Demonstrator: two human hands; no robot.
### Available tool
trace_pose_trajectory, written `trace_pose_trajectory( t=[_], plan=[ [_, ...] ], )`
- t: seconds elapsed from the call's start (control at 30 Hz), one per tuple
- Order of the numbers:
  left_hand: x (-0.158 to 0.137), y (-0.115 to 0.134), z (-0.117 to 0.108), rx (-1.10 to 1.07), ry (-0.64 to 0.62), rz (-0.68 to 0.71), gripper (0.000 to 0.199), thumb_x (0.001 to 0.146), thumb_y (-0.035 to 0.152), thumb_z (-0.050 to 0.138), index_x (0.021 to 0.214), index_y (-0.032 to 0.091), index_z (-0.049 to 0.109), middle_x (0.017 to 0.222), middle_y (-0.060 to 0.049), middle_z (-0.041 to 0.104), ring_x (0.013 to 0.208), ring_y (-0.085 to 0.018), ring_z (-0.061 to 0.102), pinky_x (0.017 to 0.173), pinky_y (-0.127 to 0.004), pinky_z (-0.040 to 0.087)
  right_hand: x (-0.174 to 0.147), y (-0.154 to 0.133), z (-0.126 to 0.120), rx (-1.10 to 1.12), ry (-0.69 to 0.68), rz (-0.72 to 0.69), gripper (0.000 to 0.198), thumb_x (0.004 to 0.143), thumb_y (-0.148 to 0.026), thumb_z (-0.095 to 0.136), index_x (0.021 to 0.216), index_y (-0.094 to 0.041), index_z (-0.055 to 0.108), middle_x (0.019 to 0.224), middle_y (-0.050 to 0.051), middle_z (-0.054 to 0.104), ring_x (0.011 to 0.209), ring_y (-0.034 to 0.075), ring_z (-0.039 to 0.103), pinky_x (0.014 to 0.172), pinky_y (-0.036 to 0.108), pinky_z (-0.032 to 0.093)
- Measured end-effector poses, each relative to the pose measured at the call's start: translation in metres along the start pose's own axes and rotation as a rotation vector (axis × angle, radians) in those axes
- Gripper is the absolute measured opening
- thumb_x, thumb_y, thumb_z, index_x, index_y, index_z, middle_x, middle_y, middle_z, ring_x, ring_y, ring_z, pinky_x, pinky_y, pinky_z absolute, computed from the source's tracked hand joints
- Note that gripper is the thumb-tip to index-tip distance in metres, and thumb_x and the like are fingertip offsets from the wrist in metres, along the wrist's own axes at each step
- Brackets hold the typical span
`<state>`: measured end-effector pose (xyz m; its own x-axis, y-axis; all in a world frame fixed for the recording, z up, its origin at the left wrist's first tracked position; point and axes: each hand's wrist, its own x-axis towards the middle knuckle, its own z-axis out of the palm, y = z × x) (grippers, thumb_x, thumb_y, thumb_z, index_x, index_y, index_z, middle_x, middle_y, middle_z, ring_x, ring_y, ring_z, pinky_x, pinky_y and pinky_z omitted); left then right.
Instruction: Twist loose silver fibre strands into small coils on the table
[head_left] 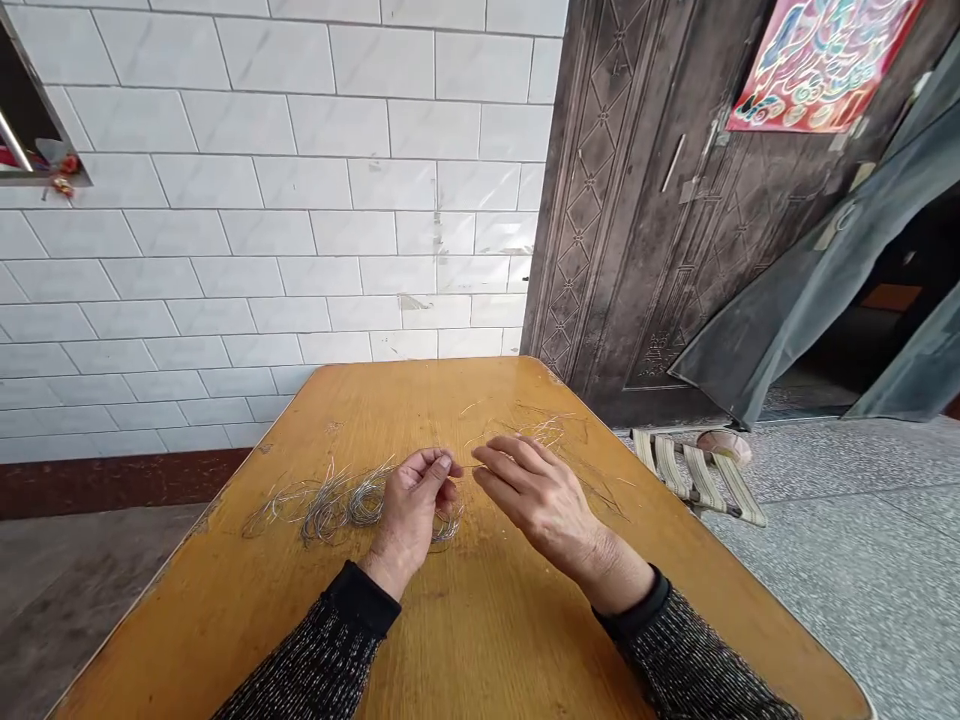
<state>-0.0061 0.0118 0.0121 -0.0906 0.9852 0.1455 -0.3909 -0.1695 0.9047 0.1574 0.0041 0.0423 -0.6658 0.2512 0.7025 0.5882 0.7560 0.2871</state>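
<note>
My left hand (417,500) is closed in a pinch, thumb against the index finger, over the middle of the table. A thin wire (468,467) shows in the short gap between my two hands. My right hand (534,495) is palm down with its fingers bent together at the other end of this wire; its thumb is hidden. Left of my left hand lie coils of thin silvery wire (367,502), and another coil (445,528) peeks out beneath that hand. Loose wire pieces (551,430) are scattered behind and beyond my right hand.
The wooden table (480,640) reaches toward a white tiled wall (300,230). A dark carved door (645,200) stands at the right, near a grey curtain (817,270). A low stool with striped straps (697,475) sits on the floor beside the table's right edge.
</note>
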Motion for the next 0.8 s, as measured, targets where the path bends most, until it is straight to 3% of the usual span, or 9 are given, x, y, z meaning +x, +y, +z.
trace_pose_trajectory(
  t=[0.07,0.13,0.17,0.27,0.37,0.47,0.57,0.7,0.8],
  plan=[
    [0.004,0.0,-0.004,-0.145,0.042,-0.078,0.016,0.068,0.021,0.068,0.076,0.013,0.059,0.065,0.001,0.06,0.05,-0.004,0.052,0.046,-0.014,0.04,-0.007,-0.005,0.004,0.018,0.095,-0.056,0.028,0.089,-0.012,0.037,0.103,-0.021,0.06,0.109,0.008,0.063,0.105,0.021,0.051,0.091,0.04,0.039],
    [0.008,0.001,-0.008,-0.247,0.082,-0.123,0.013,0.068,0.016,0.068,0.076,0.012,0.058,0.065,0.001,0.059,0.051,-0.004,0.052,0.047,-0.013,0.041,-0.011,-0.01,0.009,0.089,0.108,-0.081,0.03,0.088,-0.012,0.037,0.105,-0.022,0.059,0.106,0.007,0.065,0.099,0.02,0.054,0.088,0.037,0.041],
    [0.009,0.002,-0.01,-0.288,0.086,-0.146,0.011,0.069,0.015,0.067,0.076,0.012,0.058,0.065,0.002,0.058,0.05,-0.003,0.051,0.046,-0.012,0.04,-0.012,-0.01,0.014,0.137,0.088,-0.029,0.029,0.088,-0.013,0.038,0.104,-0.022,0.06,0.102,0.006,0.066,0.093,0.019,0.056,0.083,0.036,0.043],
    [0.01,0.003,-0.012,-0.395,-0.004,-0.237,0.009,0.071,0.012,0.065,0.076,0.012,0.058,0.064,0.003,0.055,0.046,-0.001,0.047,0.042,-0.01,0.037,-0.011,-0.008,0.029,0.322,0.1,0.402,0.023,0.087,-0.019,0.042,0.098,-0.022,0.062,0.088,0.007,0.067,0.079,0.019,0.059,0.07,0.033,0.046],
    [0.002,0.004,-0.008,-0.448,-0.207,-0.371,0.012,0.069,0.014,0.068,0.076,0.012,0.059,0.06,0.005,0.05,0.043,0.001,0.041,0.039,-0.009,0.033,-0.007,-0.004,0.038,0.754,0.122,0.775,0.021,0.083,-0.032,0.05,0.098,-0.022,0.062,0.085,0.006,0.066,0.072,0.017,0.06,0.062,0.03,0.047],
    [-0.01,0.002,0.0,-0.417,-0.413,-0.507,0.017,0.066,0.019,0.072,0.076,0.012,0.06,0.057,0.007,0.046,0.039,0.002,0.037,0.036,-0.008,0.028,-0.005,-0.002,0.036,1.21,0.116,0.944,0.026,0.078,-0.04,0.056,0.095,-0.021,0.063,0.08,0.003,0.065,0.066,0.013,0.058,0.056,0.025,0.045],
    [-0.017,-0.001,0.005,-0.4,-0.507,-0.581,0.017,0.066,0.02,0.072,0.075,0.012,0.06,0.055,0.006,0.046,0.038,0.002,0.036,0.035,-0.009,0.026,-0.005,-0.004,0.03,1.449,0.164,1.006,0.02,0.071,-0.037,0.064,0.081,-0.021,0.066,0.069,-0.002,0.061,0.057,0.009,0.052,0.054,0.022,0.041],
    [-0.017,-0.007,0.007,-0.399,-0.446,-0.551,0.014,0.069,0.018,0.069,0.078,0.01,0.061,0.058,0.004,0.051,0.041,0.001,0.044,0.038,-0.009,0.033,-0.006,-0.006,0.029,1.679,0.264,1.086,0.017,0.065,-0.033,0.07,0.075,-0.02,0.064,0.065,-0.004,0.058,0.056,0.007,0.051,0.048,0.019,0.038],
    [-0.014,-0.011,0.005,-0.317,-0.332,-0.441,0.016,0.072,0.018,0.066,0.086,0.012,0.06,0.067,0.0,0.06,0.049,-0.004,0.053,0.044,-0.013,0.041,-0.007,-0.004,0.033,1.723,0.377,1.252,0.025,0.057,-0.03,0.075,0.076,-0.02,0.061,0.065,-0.004,0.058,0.055,0.007,0.051,0.043,0.017,0.036]
  ],
)
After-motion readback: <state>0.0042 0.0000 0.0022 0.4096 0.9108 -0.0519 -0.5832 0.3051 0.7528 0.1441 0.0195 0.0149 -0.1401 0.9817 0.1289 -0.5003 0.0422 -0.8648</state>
